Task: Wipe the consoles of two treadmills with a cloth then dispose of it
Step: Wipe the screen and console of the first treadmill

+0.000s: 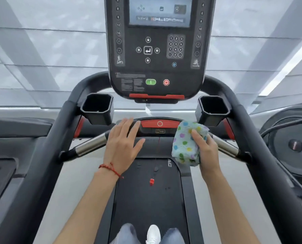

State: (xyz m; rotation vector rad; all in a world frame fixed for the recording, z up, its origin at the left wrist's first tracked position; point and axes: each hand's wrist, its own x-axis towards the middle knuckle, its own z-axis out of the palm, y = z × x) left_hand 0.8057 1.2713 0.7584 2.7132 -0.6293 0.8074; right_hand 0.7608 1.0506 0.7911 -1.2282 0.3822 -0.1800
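Observation:
I stand on a treadmill facing its black console (157,55), which has a screen, a keypad, a green button and a red button. My right hand (206,148) grips a folded light-blue cloth (187,143) with coloured dots, held against the right end of the front handlebar (160,124) with its red stop panel. My left hand (124,143) lies flat with straight fingers on the left end of that bar.
Two black cup holders (97,106) (213,108) flank the console's base. Silver grip bars (90,144) (226,146) angle out to black side rails. A red safety clip (151,181) hangs over the belt (146,199). Another machine (294,143) stands at the right.

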